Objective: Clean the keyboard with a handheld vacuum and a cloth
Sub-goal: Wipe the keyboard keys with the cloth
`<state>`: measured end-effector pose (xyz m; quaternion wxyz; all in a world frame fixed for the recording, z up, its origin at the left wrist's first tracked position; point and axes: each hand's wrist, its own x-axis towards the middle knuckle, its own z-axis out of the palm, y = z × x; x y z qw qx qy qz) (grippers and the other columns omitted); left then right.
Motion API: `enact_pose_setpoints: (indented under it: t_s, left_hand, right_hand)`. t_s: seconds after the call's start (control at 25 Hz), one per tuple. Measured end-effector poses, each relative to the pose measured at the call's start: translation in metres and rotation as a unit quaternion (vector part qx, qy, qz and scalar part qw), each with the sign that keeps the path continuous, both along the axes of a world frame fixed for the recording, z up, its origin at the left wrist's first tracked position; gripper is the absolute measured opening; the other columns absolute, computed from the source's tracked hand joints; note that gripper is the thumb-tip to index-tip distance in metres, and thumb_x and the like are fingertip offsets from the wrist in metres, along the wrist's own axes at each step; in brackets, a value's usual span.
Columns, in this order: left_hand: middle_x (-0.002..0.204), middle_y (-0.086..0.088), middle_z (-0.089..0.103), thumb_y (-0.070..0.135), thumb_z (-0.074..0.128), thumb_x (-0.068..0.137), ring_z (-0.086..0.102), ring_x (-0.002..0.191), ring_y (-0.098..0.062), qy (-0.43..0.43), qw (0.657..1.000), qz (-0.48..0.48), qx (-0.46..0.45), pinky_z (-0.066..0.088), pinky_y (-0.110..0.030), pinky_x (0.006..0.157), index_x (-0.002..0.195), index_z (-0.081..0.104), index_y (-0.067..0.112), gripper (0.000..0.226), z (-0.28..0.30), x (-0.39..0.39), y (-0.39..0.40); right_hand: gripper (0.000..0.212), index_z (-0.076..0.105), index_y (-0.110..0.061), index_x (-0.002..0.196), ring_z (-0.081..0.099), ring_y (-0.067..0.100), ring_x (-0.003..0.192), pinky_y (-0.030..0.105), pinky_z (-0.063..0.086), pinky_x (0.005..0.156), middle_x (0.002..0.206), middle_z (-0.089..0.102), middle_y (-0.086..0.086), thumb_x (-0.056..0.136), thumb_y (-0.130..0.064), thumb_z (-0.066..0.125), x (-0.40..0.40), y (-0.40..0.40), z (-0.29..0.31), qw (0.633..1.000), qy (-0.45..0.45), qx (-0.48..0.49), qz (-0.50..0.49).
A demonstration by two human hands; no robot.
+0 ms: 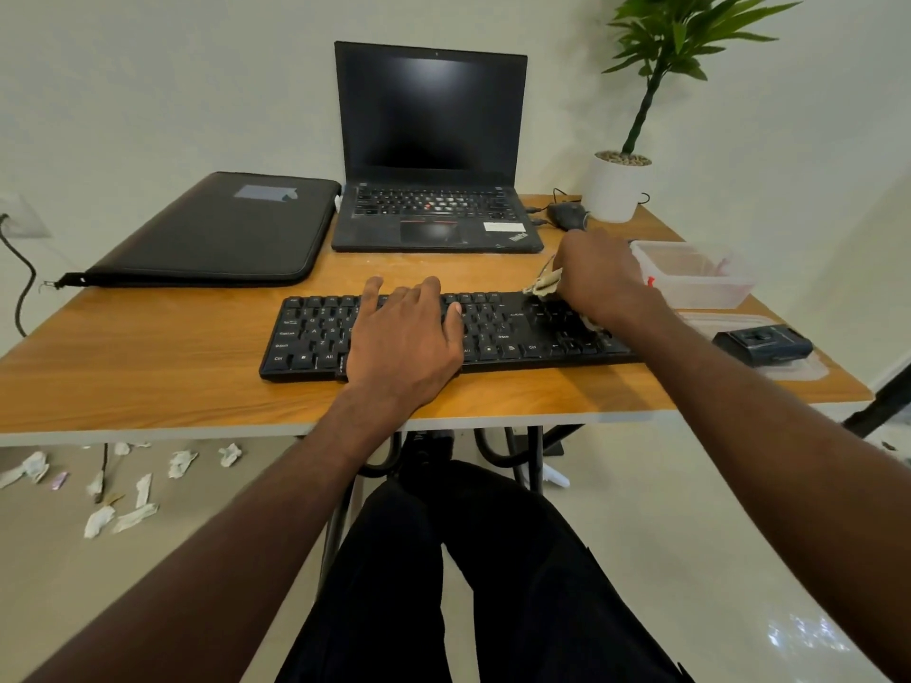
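Observation:
A black keyboard (498,332) lies across the middle of the wooden desk (148,382). My left hand (406,332) lies flat on its left-centre keys, fingers straight and spread. My right hand (599,276) is over the keyboard's right end and grips a small crumpled beige cloth (544,283), which sticks out to the left of the fist and touches the top row of keys. A dark handheld device (761,342) sits on a clear lid at the desk's right edge; whether it is the vacuum I cannot tell.
An open black laptop (434,150) stands behind the keyboard, a black sleeve (222,234) to its left. A mouse (567,215), a potted plant (618,187) and a clear plastic box (700,283) fill the right side. Crumpled tissues (133,495) litter the floor at left.

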<state>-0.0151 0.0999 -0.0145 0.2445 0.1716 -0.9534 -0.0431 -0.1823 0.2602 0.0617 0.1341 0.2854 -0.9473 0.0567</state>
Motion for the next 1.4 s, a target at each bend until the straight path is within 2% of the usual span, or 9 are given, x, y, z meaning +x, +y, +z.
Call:
enact_pose_setpoints:
  t_s: [0.12,0.28,0.52,0.68,0.88,1.0,1.12,1.28,1.4]
  left_hand:
    - [0.115,-0.009,0.074,0.046,0.027,0.110,0.066,0.116,-0.026,0.004,1.000,-0.009,-0.012,0.021,-0.052,0.128,0.135,0.057,0.012,0.051,0.001,-0.003,0.000]
    - [0.113,-0.011,0.074,0.048,0.031,0.110,0.067,0.116,-0.027,0.008,1.000,-0.018,-0.001,0.025,-0.052,0.126,0.138,0.052,0.011,0.051,0.003,0.000,-0.001]
    - [0.108,-0.009,0.075,0.045,0.031,0.110,0.068,0.113,-0.026,0.023,1.000,-0.006,0.017,0.021,-0.054,0.127,0.137,0.052,0.013,0.047,0.004,0.000,0.000]
    - [0.105,-0.008,0.075,0.045,0.030,0.109,0.068,0.109,-0.025,0.026,1.000,-0.004,0.007,0.023,-0.055,0.126,0.135,0.053,0.014,0.046,-0.001,-0.002,-0.003]
    - [0.100,-0.008,0.074,0.045,0.031,0.109,0.068,0.104,-0.027,0.026,1.000,0.001,0.007,0.023,-0.055,0.125,0.133,0.053,0.013,0.046,0.001,-0.002,-0.002]
    - [0.102,-0.009,0.074,0.044,0.032,0.109,0.068,0.104,-0.028,0.023,1.000,0.000,0.008,0.026,-0.055,0.124,0.132,0.054,0.013,0.044,0.000,-0.003,-0.002]
    - [0.103,-0.012,0.074,0.042,0.034,0.110,0.068,0.105,-0.030,0.024,1.000,-0.006,0.010,0.028,-0.055,0.123,0.133,0.053,0.011,0.044,0.002,-0.002,-0.003]
    - [0.107,-0.013,0.074,0.042,0.034,0.110,0.068,0.108,-0.031,0.016,1.000,-0.003,0.010,0.027,-0.054,0.123,0.137,0.052,0.010,0.046,0.001,-0.003,-0.002]
    - [0.110,-0.013,0.074,0.044,0.034,0.110,0.067,0.110,-0.030,0.011,1.000,-0.018,0.010,0.029,-0.054,0.121,0.138,0.052,0.011,0.046,0.002,-0.002,-0.002]
  right_hand:
    - [0.026,0.076,-0.014,0.118,0.063,0.021,0.090,0.033,0.053,0.076,0.106,0.073,0.010,0.092,-0.012,0.073,0.015,-0.010,-0.008,0.998,0.000,-0.016,0.052]
    - [0.030,0.078,-0.021,0.116,0.065,0.016,0.100,0.027,0.049,0.079,0.110,0.076,0.002,0.089,-0.008,0.073,0.017,-0.008,-0.018,0.988,-0.055,-0.102,0.100]
    - [0.034,0.076,-0.020,0.121,0.063,0.022,0.092,0.033,0.052,0.079,0.114,0.074,0.010,0.091,-0.006,0.071,-0.011,0.022,-0.007,0.995,-0.037,-0.090,-0.009]
    - [0.026,0.076,-0.015,0.118,0.060,0.026,0.089,0.032,0.044,0.071,0.111,0.071,0.012,0.095,-0.010,0.067,-0.003,0.016,-0.007,0.994,-0.011,-0.093,-0.060]
    - [0.023,0.079,-0.015,0.108,0.064,0.024,0.087,0.031,0.046,0.071,0.098,0.074,0.010,0.090,-0.006,0.069,0.010,0.027,-0.020,0.996,0.002,-0.084,-0.005]
    - [0.019,0.080,-0.013,0.102,0.065,0.029,0.087,0.032,0.042,0.069,0.096,0.074,0.013,0.089,-0.006,0.068,-0.001,0.040,-0.016,0.995,-0.001,-0.087,-0.043]
    - [0.018,0.080,-0.014,0.103,0.066,0.028,0.088,0.031,0.045,0.069,0.096,0.074,0.012,0.089,-0.007,0.070,-0.001,0.040,-0.018,0.995,0.003,-0.084,-0.056]
    - [0.032,0.079,-0.017,0.116,0.059,0.016,0.089,0.028,0.041,0.074,0.105,0.075,0.006,0.090,-0.003,0.067,0.003,0.039,-0.021,0.994,-0.044,-0.102,0.017]
    - [0.027,0.079,-0.016,0.108,0.064,0.023,0.091,0.031,0.045,0.072,0.099,0.073,0.008,0.087,-0.003,0.068,-0.006,0.047,-0.022,0.993,-0.030,-0.111,-0.009]
